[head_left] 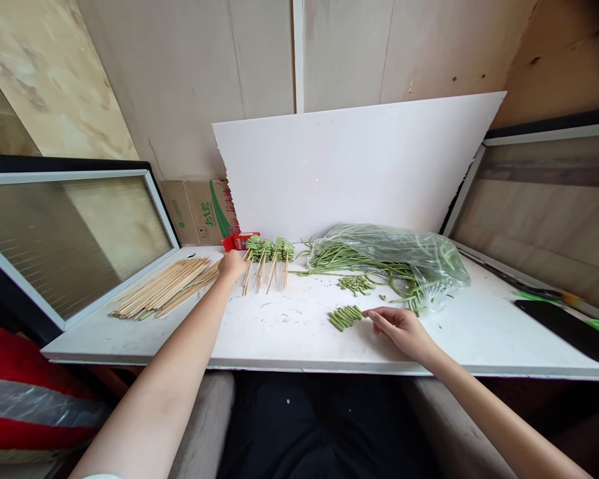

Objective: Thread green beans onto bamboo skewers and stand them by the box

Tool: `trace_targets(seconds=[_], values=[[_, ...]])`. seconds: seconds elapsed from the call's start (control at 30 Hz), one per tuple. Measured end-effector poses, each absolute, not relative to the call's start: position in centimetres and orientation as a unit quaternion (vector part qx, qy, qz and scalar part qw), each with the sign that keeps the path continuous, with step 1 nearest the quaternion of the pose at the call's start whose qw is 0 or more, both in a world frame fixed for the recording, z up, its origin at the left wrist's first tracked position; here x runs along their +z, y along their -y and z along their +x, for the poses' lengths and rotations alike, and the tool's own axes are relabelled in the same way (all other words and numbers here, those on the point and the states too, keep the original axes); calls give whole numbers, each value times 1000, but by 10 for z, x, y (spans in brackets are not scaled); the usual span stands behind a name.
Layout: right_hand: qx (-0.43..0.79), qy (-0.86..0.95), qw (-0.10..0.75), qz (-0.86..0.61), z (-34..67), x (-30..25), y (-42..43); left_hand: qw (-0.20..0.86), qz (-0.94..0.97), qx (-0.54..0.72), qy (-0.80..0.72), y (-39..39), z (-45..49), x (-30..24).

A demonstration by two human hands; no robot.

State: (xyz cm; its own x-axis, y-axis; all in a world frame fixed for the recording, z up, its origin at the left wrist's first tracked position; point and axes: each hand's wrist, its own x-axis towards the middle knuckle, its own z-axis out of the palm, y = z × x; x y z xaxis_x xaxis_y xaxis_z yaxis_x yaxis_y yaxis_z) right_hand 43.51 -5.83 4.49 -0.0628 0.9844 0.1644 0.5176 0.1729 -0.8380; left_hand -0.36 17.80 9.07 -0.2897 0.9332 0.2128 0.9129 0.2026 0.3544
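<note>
Sitting at the white flat surface (279, 339) in the head view, the person has both hands apart: the left hand (233, 265) by the pale bamboo sticks (167, 286), its grip hidden; the right hand (398, 329), fingers loosely parted, touching a row of short green bean pieces (345, 317). Several skewered green bundles (281, 249) look finished; loose pieces (355, 285) and long beans (344, 256) remain unskewered.

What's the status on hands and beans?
Left hand between loose sticks and bean skewers, grip unclear. Right hand at row of cut beans. Bag of beans farther back, not in the way.
</note>
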Motion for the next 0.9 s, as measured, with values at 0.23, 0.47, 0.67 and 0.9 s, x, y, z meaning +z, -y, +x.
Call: trace_targets(seconds=[0.23,0.47,0.67,0.9], values=[[301,657,393,-568,435,46,59,14,581,208,-787,-183,-3,89],[301,653,397,-571,435,45,59,3,586,207,-783,-180,2,88],[285,652,406,-573,438,45,59,1,583,216,-783,-176,2,86],[256,637,448,-573,451,43,59,-5,587,219,-779,-144,-57,98]])
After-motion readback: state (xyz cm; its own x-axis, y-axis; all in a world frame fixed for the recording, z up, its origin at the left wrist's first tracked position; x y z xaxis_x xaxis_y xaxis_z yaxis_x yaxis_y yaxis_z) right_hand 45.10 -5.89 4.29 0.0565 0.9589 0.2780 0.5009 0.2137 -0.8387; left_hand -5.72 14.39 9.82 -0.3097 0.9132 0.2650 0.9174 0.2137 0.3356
